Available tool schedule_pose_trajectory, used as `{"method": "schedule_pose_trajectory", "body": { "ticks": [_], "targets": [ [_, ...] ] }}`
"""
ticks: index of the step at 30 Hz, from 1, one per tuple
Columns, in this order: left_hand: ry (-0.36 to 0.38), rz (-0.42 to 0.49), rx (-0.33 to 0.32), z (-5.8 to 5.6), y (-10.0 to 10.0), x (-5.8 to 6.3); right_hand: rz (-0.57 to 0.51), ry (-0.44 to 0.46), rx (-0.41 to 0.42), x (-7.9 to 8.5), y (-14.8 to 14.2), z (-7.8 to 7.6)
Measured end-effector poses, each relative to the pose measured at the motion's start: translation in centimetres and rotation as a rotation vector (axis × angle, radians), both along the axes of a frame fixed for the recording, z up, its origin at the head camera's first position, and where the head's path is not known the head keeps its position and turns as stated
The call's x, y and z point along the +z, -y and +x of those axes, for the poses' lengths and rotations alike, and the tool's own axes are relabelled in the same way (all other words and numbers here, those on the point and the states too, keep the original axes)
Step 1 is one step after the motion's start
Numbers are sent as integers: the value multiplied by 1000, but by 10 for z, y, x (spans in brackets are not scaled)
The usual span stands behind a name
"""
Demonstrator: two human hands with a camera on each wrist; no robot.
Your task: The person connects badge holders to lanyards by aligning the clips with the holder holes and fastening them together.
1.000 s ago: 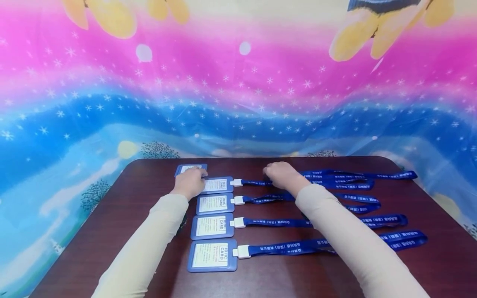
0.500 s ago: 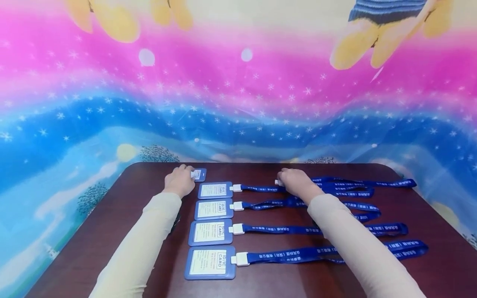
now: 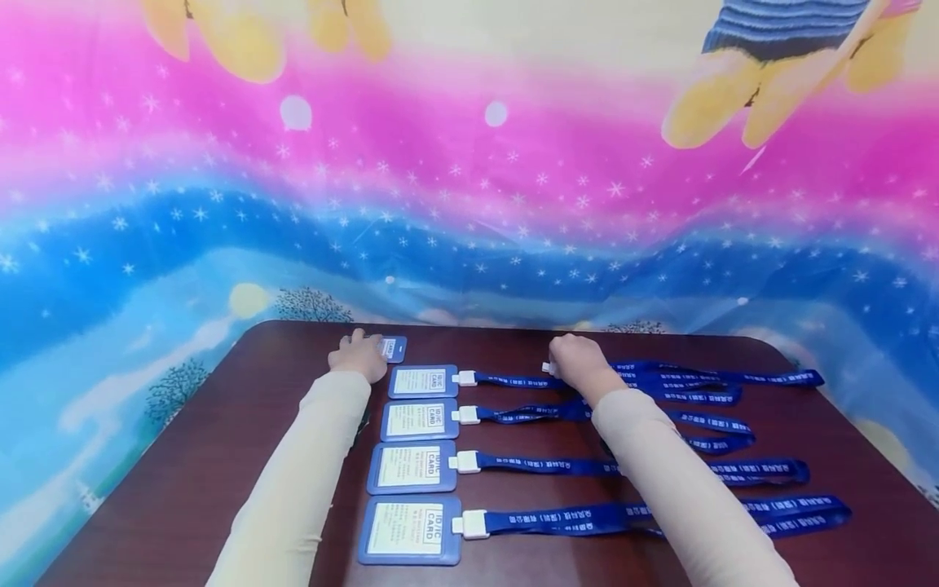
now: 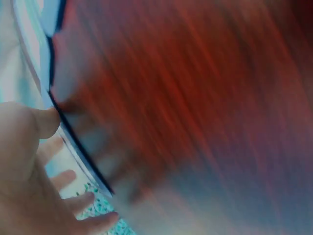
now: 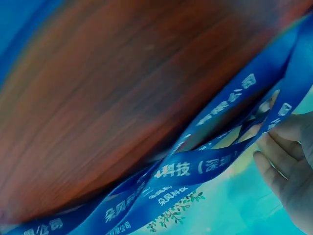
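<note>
In the head view, my left hand (image 3: 358,356) is at the far left of the table, over the left part of a blue ID card holder (image 3: 397,350). The left wrist view shows its fingers spread and fairly straight, the thumb touching the holder's edge (image 4: 83,152). No strap is joined to this holder. Farther right, my right hand (image 3: 579,363) pinches a blue lanyard (image 5: 186,169) near its white clip (image 3: 547,368), which sticks out on the left. The rest of that strap trails right on the table. Its fingertips are partly hidden behind the strap in the right wrist view.
Several card holders (image 3: 411,530) lie in a column nearer me, each joined by a white clip (image 3: 470,524) to a blue lanyard (image 3: 557,518) stretched rightward. The dark wooden table (image 3: 220,456) ends at the back against a colourful printed cloth (image 3: 455,204).
The left hand has gone from the second holder to the far one, uncovering the second. The right hand has shifted slightly right, bringing the white clip into sight. The camera view has tilted up slightly.
</note>
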State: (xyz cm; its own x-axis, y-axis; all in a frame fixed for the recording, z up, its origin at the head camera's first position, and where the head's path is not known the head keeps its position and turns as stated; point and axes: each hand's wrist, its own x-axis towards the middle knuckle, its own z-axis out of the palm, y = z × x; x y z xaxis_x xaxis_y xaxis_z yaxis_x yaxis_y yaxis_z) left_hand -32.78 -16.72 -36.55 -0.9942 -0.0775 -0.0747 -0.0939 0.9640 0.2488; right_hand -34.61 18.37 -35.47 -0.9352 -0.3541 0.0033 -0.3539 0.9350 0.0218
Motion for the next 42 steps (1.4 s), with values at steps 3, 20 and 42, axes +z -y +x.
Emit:
{"method": "schedule_pose_trajectory", "body": {
  "ticks": [3,20,42],
  "targets": [
    [46,-15,10,1,-10,1,8,9,-29,0,2,-1],
    [-15,-81,-63,-16,-53,1,101,-84,16,4,15,-1],
    [-44,26,-1,-5,-91,4,5,50,-53,1,6,0]
  ]
}}
